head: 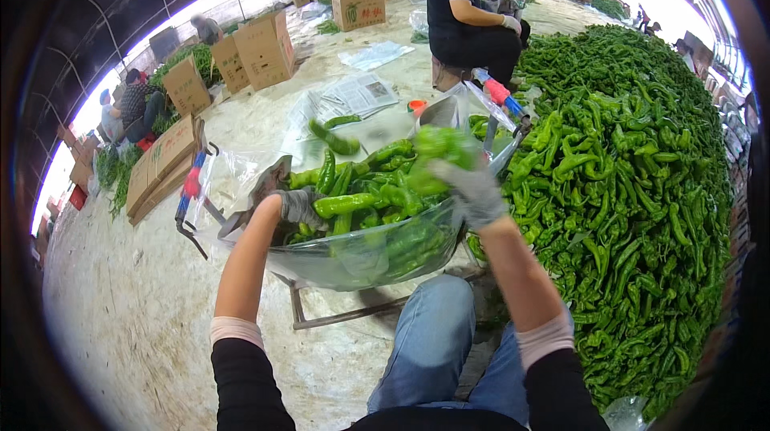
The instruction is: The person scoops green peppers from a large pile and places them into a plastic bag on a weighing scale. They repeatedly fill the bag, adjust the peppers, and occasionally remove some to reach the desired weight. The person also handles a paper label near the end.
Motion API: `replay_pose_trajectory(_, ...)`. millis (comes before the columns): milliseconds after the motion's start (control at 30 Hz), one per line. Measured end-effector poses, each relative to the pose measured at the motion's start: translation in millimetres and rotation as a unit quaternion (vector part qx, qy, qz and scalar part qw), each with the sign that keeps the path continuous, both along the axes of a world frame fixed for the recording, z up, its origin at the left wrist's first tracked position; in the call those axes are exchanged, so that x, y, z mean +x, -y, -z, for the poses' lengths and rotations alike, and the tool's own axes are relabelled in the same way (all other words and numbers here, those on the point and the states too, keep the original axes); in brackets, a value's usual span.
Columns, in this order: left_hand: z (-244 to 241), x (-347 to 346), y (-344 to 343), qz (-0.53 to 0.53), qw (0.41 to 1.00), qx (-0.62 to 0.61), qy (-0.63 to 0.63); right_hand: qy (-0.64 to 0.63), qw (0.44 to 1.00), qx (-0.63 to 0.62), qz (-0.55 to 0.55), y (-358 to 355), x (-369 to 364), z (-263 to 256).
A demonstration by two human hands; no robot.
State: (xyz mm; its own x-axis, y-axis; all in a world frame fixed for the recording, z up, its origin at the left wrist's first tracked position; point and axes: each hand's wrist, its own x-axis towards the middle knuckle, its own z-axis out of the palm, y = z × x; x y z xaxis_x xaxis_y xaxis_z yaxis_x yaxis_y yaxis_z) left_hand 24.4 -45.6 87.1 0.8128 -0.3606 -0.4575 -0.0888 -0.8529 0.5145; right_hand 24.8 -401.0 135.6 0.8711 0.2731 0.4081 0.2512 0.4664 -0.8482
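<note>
Before me, a clear plastic bag [337, 262] lines a metal stand [343, 318] and holds long green peppers [385, 196]. My right hand [472, 190], in a grey glove, grips a bunch of green peppers [445, 148] above the bag's right side; both are blurred. At the left end of the load, my gloved left hand [301, 208] reaches in among the peppers. Its fingers are partly hidden, so its grip cannot be made out. One curved pepper [335, 139] shows blurred above the far side of the bag.
A large heap of green peppers [625, 202] rises at my right. Newspaper sheets [355, 96] lie beyond the stand. Flattened cartons [162, 169] and an upright cardboard box [264, 49] stand left. A seated person [469, 22] is ahead; other people are farther off.
</note>
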Motion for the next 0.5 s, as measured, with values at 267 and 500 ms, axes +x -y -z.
replay_pose_trajectory(267, -77, 22, 17, -0.095, 0.975, 0.161, 0.122, -0.039, 0.946, -0.037, 0.319, 239, -162, 6)
replay_pose_trajectory(500, 33, 77, 128, 0.093, 0.962, 0.181, 0.179, -0.190, 0.699, -0.126, 0.677, 436, -435, 79)
